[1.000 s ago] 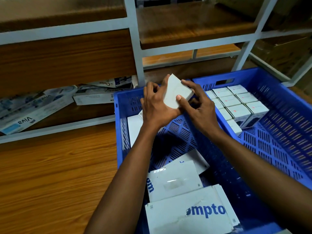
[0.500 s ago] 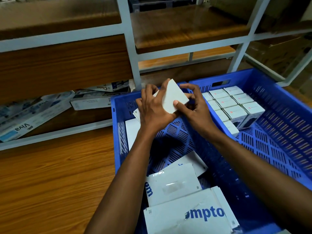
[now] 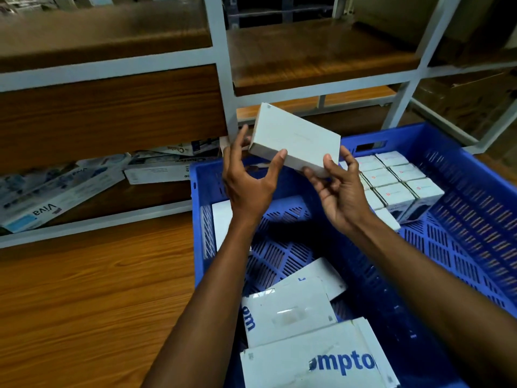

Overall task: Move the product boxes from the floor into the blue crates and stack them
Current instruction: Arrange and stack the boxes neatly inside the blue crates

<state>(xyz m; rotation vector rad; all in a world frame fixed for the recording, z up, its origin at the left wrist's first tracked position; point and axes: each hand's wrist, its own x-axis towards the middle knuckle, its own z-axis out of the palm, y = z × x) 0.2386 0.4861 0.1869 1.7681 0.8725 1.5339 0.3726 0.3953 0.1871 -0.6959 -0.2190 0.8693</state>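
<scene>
Aloft between both hands, a white box [image 3: 295,141] hangs tilted above the blue crate [image 3: 472,191].

Left hand [image 3: 249,180] pinches the box's lower left corner, its grip closed on it; right hand [image 3: 340,191] supports the lower right edge with fingertips, grasping it too. At 3 o'clock from the box, small white boxes [image 3: 391,180] sit in rows inside the crate; at 6 o'clock lie flat white packets [image 3: 291,312].

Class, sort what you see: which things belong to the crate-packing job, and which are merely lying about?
Job: plain white cardboard box held by left hand and right hand; blue slotted plastic crate; stacked small white boxes.
Lying about: long printed cartons on wooden shelf.
</scene>
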